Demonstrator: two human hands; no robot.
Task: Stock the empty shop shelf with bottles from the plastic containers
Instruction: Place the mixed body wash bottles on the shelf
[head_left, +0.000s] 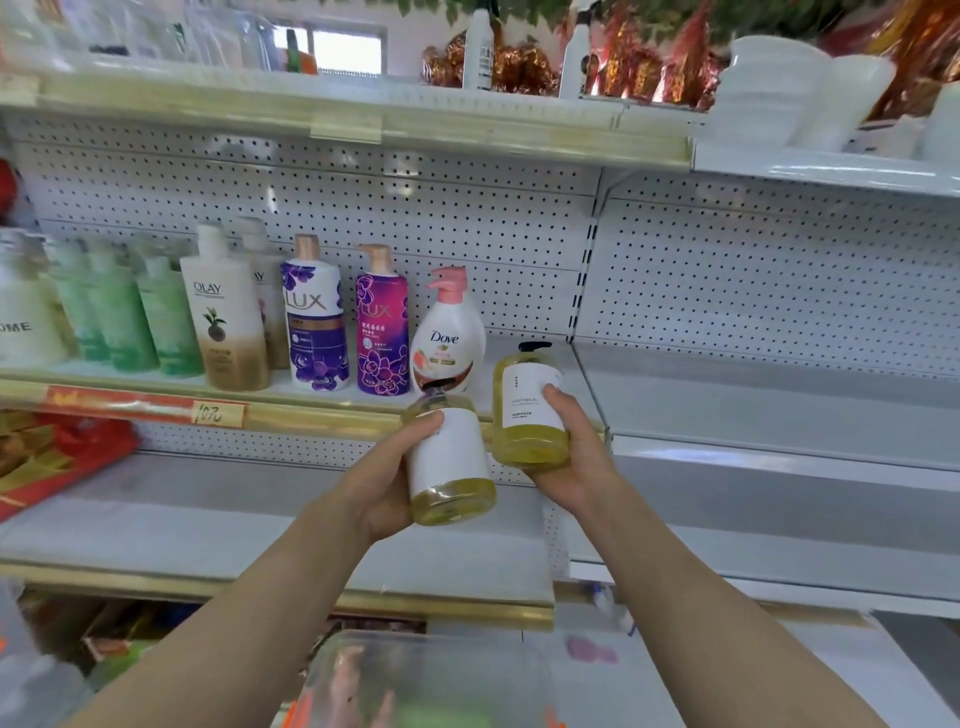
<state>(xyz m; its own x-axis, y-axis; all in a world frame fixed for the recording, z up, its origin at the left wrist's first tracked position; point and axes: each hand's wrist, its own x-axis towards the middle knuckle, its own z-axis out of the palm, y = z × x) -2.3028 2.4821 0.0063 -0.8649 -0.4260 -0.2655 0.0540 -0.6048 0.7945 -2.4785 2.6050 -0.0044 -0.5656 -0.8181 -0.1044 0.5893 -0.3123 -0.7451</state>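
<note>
Each of my hands holds a yellow pump bottle with a white label. My left hand (387, 480) grips the lower bottle (451, 462), which is held just below the shelf edge. My right hand (574, 457) grips the other yellow bottle (530, 410), raised at the right end of the middle shelf (566, 374), beside a white Dove bottle (447, 343). Left of the Dove stand two purple Lux bottles (382, 325), Olay bottles (226, 317) and green bottles (122, 312). A clear plastic container (426, 680) sits blurred below my arms.
The right shelf bay (779, 395) has bare white boards. The lower left shelf (234, 519) is bare except for red packaging (57, 457) at its left end. The top shelf carries white bottles (478, 49), white tubs (800, 93) and tinsel.
</note>
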